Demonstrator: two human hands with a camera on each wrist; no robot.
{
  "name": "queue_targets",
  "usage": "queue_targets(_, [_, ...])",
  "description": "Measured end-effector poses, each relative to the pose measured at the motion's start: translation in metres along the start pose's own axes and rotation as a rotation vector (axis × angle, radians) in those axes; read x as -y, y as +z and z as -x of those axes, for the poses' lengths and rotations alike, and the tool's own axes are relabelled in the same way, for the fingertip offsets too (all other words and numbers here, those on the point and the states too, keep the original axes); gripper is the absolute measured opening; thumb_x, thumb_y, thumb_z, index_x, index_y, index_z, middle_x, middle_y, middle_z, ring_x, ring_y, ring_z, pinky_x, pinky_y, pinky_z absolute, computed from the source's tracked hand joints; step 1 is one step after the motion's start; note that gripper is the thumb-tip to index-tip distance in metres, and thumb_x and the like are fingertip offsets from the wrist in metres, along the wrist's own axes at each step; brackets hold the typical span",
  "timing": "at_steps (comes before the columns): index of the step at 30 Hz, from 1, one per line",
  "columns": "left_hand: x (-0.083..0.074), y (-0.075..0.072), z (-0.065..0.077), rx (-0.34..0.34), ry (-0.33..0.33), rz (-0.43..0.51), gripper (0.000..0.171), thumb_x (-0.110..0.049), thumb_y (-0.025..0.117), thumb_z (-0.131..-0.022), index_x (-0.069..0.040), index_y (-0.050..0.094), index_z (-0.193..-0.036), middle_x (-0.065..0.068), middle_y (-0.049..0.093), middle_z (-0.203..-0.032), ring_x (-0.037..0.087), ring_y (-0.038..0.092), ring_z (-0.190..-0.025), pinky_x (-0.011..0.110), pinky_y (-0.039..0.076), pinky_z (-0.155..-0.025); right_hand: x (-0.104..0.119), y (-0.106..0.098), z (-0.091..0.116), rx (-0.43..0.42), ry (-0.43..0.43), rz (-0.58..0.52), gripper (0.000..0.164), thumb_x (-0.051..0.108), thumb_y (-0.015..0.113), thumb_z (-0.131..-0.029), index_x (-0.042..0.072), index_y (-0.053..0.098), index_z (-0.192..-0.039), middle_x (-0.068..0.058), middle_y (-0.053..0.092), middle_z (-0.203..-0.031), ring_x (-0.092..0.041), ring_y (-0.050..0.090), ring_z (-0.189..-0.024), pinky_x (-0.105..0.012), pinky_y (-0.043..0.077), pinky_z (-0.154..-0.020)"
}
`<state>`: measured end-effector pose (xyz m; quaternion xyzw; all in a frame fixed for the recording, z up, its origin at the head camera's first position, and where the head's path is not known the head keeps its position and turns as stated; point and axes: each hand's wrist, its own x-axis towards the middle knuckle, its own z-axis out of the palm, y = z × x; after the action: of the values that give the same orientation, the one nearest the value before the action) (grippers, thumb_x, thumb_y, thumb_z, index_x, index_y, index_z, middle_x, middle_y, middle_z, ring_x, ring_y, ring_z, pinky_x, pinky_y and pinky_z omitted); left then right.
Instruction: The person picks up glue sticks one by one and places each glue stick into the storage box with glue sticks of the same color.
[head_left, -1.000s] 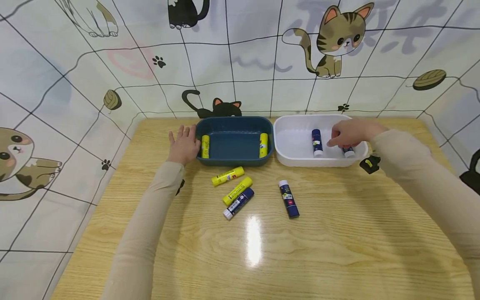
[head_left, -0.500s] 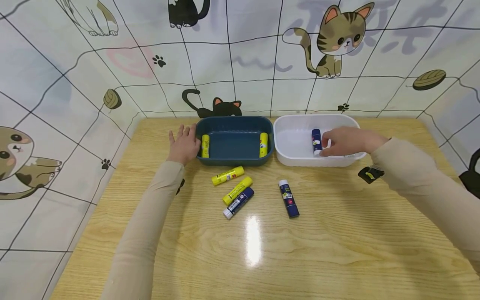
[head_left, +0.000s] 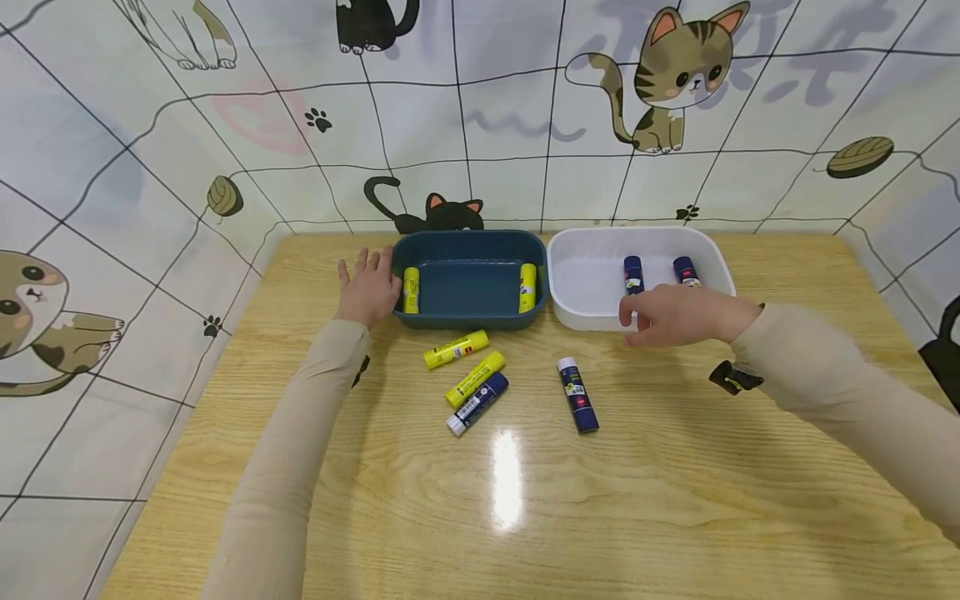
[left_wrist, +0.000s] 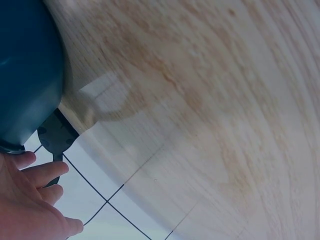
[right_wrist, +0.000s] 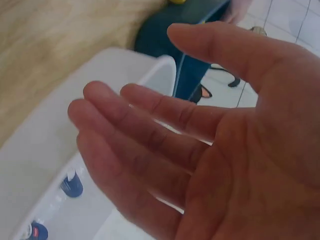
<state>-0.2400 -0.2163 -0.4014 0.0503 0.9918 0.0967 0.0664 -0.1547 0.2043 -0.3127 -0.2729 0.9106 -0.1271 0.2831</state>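
My left hand (head_left: 367, 287) touches the left end of a dark blue bin (head_left: 468, 322), fingers spread. My right hand (head_left: 678, 315) hovers over the front rim of a white bin (head_left: 585, 287); in the right wrist view its palm shows bare and its fingers relaxed. Two navy glue sticks (head_left: 633, 272) lie in the white bin, partly covered by that hand in the head view. The blue bin holds a yellow glue stick (head_left: 411, 290) at its left end and another yellow glue stick (head_left: 527, 288) at its right. In front, a navy glue stick (head_left: 577, 395) lies on the table alone.
Left of that one, two yellow glue sticks (head_left: 456, 349) and a second navy glue stick (head_left: 477, 404) lie slanted on the wooden table (head_left: 645, 500). Both bins stand side by side near the back edge, before a cat-patterned backdrop (head_left: 510, 117).
My right hand has left the inside of the white bin, moving left and toward me to its front rim. The right navy glue stick there now shows beyond the hand. The left hand stays put.
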Motion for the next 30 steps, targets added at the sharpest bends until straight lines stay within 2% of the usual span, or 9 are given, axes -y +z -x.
queue_targets(9, [0.0,-0.001,0.002,0.0,-0.004,-0.001,0.057,-0.024,0.029,-0.102,-0.006,0.015,-0.155,0.02,0.023,-0.156,0.033,0.003,-0.146,0.059,-0.008,-0.11,0.014,0.02,-0.007,0.041,-0.103,0.01,0.022,0.019,0.066,-0.09,0.005,0.06,-0.106,0.002,0.06,-0.08,-0.012,0.053,-0.069,-0.031,0.045,-0.063])
queue_targets(14, [0.0,0.0,0.0,-0.001,-0.003,-0.003,0.057,-0.024,0.029,-0.102,-0.006,0.015,-0.155,0.02,0.023,-0.156,0.033,0.003,-0.146,0.058,-0.009,-0.11,0.017,0.036,-0.015,0.019,-0.179,0.087,0.019,0.015,0.068,-0.086,0.006,0.062,-0.101,0.005,0.059,-0.078,-0.009,0.053,-0.067,-0.029,0.046,-0.062])
queue_targets(19, [0.0,0.002,-0.001,-0.009,0.001,-0.001,0.057,-0.024,0.029,-0.102,-0.006,0.016,-0.154,0.019,0.025,-0.155,0.032,0.003,-0.146,0.058,-0.009,-0.111,0.022,0.05,-0.022,-0.023,-0.26,0.079,0.019,0.005,0.07,-0.08,0.007,0.061,-0.097,0.003,0.057,-0.081,-0.011,0.052,-0.071,-0.03,0.047,-0.067])
queue_targets(25, [0.0,0.001,-0.001,0.005,0.0,0.007,0.058,-0.024,0.028,-0.102,-0.006,0.014,-0.155,0.019,0.024,-0.155,0.032,0.002,-0.146,0.057,-0.008,-0.111,0.029,0.062,-0.027,-0.097,-0.407,0.189,0.03,0.0,0.076,-0.076,0.008,0.064,-0.103,-0.002,0.061,-0.096,-0.018,0.058,-0.085,-0.034,0.052,-0.077])
queue_targets(30, [0.0,0.0,-0.001,0.011,-0.002,0.015,0.058,-0.025,0.029,-0.102,-0.006,0.015,-0.155,0.02,0.025,-0.155,0.032,0.001,-0.146,0.057,-0.007,-0.112,0.031,0.071,-0.033,-0.131,-0.536,0.28,0.037,-0.007,0.073,-0.077,0.012,0.068,-0.108,-0.003,0.061,-0.11,-0.019,0.056,-0.102,-0.035,0.049,-0.088])
